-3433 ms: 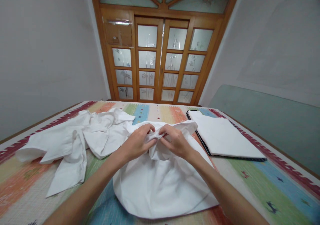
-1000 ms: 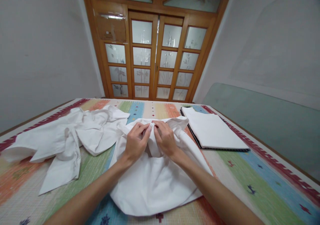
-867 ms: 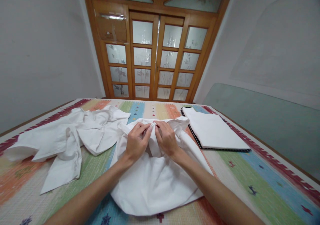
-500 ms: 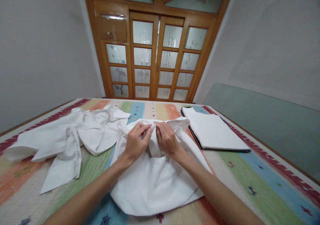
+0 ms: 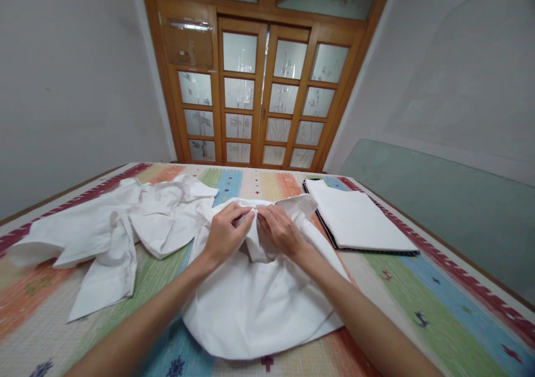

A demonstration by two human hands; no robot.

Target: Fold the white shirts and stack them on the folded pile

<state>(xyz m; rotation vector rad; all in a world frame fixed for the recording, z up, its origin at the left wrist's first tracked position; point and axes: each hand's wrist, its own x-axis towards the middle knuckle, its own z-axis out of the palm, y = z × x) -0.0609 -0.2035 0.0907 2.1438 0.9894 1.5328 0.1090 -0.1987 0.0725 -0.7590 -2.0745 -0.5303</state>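
A white cloth garment (image 5: 259, 310) lies bunched in front of me, its type unclear, with a collar-like flap at its upper right. My left hand (image 5: 229, 229) pinches the gathered fabric near its top edge. Close beside it, fingertips almost meeting, my right hand (image 5: 281, 227) pinches the same spot. The fingers hide whatever small detail lies between them. Below the hands the fabric sags into a fold and then spreads toward me.
To the left, another crumpled white garment (image 5: 163, 215) sprawls on the striped, patterned tablecloth (image 5: 422, 293). A folded stack of white cloth with dark layers beneath (image 5: 359, 215) lies at the right. Behind the table stand wooden doors with glass panes (image 5: 263, 92).
Both hands keep their pinch at nearly the same place. The right fingers have shifted slightly left, and the cloth's folds have moved a little.
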